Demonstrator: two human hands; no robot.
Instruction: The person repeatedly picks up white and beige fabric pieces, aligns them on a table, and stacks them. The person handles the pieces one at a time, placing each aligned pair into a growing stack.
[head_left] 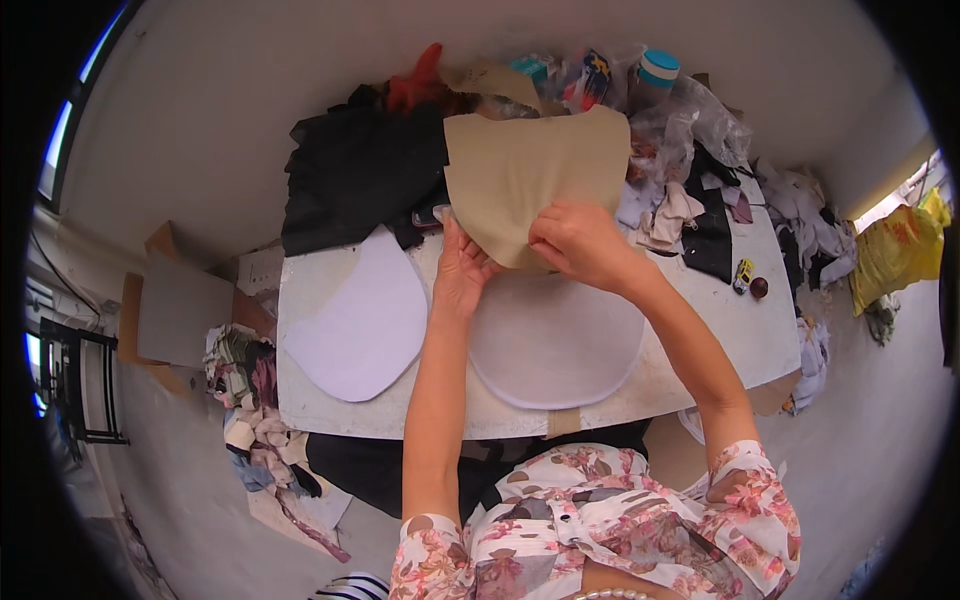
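A beige fabric-like sheet point(540, 170) with a curved lower edge is lifted over the far middle of the table. My right hand point(585, 245) pinches it near its lower edge, fingers curled together. At its lower left edge is my left hand point(462, 275), palm turned up, thumb along the edge and fingers partly hidden behind the sheet. Below it on the table lies a white rounded piece point(555, 345), its top partly covered by the sheet. Another white piece point(360, 330), curved and pointed at the top, lies left of my left forearm.
Black fabric point(360, 180) is heaped at the far left of the white table point(730, 330). Clear plastic bags point(700, 115) and a blue-lidded jar point(658, 70) crowd the back. A toy car point(743, 276) sits at right. Cloth scraps point(265, 440) and a yellow bag point(900, 255) lie beyond the table.
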